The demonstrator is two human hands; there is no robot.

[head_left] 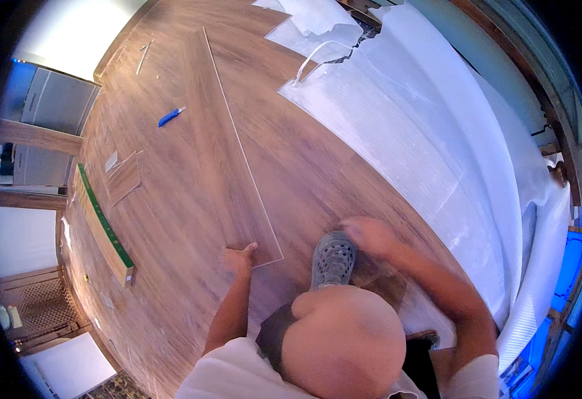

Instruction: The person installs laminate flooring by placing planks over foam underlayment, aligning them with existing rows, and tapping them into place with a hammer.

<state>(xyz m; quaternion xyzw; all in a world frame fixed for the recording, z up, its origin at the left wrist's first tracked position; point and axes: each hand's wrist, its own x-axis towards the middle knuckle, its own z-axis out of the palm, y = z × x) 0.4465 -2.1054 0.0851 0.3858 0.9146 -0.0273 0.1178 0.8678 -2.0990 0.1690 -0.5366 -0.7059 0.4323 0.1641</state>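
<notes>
A long wood-look floor plank [228,159] with a pale edge lies at a slant over the laid floor. My left hand [238,257] grips its near end at the left corner, thumb on top and the other fingers mostly hidden. Close beside my grey clog [334,258], low over the floor, is my right hand [365,237]. Motion blurs its fingers, so I cannot make out whether it holds anything. My bent knee [344,332] fills the lower middle.
White underlay sheeting [424,146] covers the right side. On the left floor lie a blue utility knife [170,117], plank offcuts [125,178] and a long green-edged carton [105,226]. Thin strips [144,56] lie at the far left.
</notes>
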